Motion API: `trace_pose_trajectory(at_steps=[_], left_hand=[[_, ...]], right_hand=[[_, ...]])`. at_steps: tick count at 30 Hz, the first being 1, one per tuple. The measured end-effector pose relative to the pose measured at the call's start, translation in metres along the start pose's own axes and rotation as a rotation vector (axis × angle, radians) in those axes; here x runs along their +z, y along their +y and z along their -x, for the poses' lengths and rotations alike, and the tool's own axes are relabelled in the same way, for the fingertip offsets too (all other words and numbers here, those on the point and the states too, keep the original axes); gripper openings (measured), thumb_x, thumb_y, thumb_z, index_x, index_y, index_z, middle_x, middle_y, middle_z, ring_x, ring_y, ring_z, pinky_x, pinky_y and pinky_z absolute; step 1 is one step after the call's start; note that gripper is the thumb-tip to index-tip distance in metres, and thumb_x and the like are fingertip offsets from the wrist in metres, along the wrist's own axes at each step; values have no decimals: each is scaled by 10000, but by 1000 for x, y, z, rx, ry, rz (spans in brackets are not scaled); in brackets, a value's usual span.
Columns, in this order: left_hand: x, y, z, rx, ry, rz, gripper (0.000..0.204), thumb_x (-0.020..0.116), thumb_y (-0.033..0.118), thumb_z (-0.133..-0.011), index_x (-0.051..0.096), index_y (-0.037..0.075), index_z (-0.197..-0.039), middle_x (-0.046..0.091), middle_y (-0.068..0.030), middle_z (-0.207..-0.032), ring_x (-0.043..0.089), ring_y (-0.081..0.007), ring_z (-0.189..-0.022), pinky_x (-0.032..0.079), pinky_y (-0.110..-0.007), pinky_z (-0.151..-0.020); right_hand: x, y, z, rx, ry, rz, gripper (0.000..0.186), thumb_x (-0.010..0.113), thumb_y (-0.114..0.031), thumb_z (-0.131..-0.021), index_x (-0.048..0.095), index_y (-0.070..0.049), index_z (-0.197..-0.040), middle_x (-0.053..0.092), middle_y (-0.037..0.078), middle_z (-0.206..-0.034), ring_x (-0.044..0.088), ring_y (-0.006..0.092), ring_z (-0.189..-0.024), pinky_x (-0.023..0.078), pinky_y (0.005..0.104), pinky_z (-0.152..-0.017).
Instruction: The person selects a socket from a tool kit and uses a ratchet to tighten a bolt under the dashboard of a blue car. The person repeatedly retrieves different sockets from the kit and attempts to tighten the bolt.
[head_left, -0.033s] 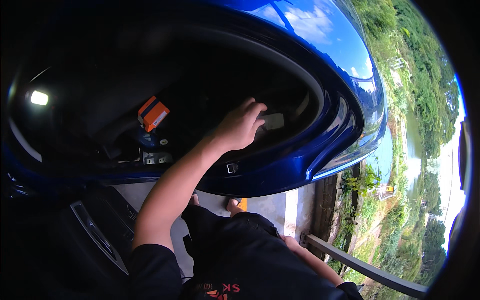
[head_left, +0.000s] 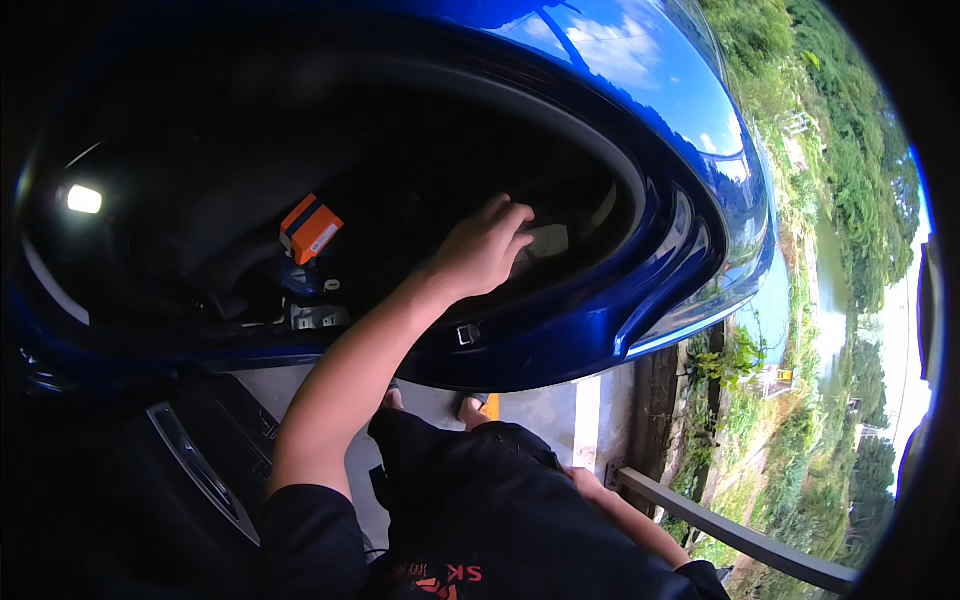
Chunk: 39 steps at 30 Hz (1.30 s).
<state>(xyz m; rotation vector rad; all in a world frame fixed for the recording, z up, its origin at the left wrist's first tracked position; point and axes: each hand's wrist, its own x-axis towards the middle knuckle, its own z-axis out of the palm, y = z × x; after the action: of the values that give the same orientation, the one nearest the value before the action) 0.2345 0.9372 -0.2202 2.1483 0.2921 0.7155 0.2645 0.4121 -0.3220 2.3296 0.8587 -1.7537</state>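
Note:
My left arm reaches over the rear edge of a blue car (head_left: 560,345) into its dark, uncovered trunk. There, my left hand (head_left: 487,247) has its fingers curled, with the fingertips bent towards the right. Whatever lies between them is lost in the shadow. A pale grey flat patch (head_left: 548,240) shows just beyond the fingertips; its kind is unclear. Farther left in the trunk is an orange box (head_left: 313,228) with a dark band and a white label. My right hand (head_left: 583,482) is low beside my black clothing at the hip, its fingers mostly hidden.
A metal latch loop (head_left: 467,334) sits on the trunk's near rim. Left of it are a dark blue object (head_left: 300,279) and a grey fitting (head_left: 318,317). A lamp (head_left: 84,199) glows at far left. A railing (head_left: 730,530) runs at lower right, with greenery beyond.
The whole view has shifted very slightly. Both hands and the orange box keep their places.

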Motion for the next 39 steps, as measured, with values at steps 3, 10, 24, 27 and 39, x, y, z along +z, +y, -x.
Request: trace_pose_trajectory(at_steps=[3,10,24,27,39], left_hand=[[-3,2,-3,3,49,-101,221,685,222,-904,611,32,-990,631,-120,-903,655,-317,-757,527,-388,-628],[-7,12,-10,-270,-133,-213,308,671,317,-913,631,13,-946,646,-130,-888,667,-324,-773,537,-402,-652],[-4,-3,16,-3,79,-231,207,633,237,-941,595,61,-839,647,-114,-783,653,-327,-632,523,-425,-535],[3,11,9,-191,32,-262,321,650,326,-926,617,54,-758,681,-123,-721,666,-332,-615,526,-422,-524],[-38,-24,29,-424,-115,97,237,711,215,-868,734,11,-985,719,-114,-823,689,-191,-697,543,-291,-663]], right_hand=[[3,1,1,-376,191,-84,390,551,-328,-888,604,-83,-1187,639,240,-966,629,436,-925,503,476,-806],[34,-7,-58,-18,519,91,340,564,-293,-880,563,-81,-1145,543,162,-1183,597,408,-991,480,470,-869],[6,-77,37,-362,721,0,200,601,-72,-886,646,-65,-1081,586,122,-939,581,346,-874,480,441,-749],[34,-39,55,-227,780,-208,207,626,-125,-861,635,-47,-1052,641,171,-871,631,377,-817,519,442,-740],[-40,-95,66,-89,515,191,330,617,-356,-886,597,-27,-855,650,211,-720,632,429,-706,507,493,-652]])
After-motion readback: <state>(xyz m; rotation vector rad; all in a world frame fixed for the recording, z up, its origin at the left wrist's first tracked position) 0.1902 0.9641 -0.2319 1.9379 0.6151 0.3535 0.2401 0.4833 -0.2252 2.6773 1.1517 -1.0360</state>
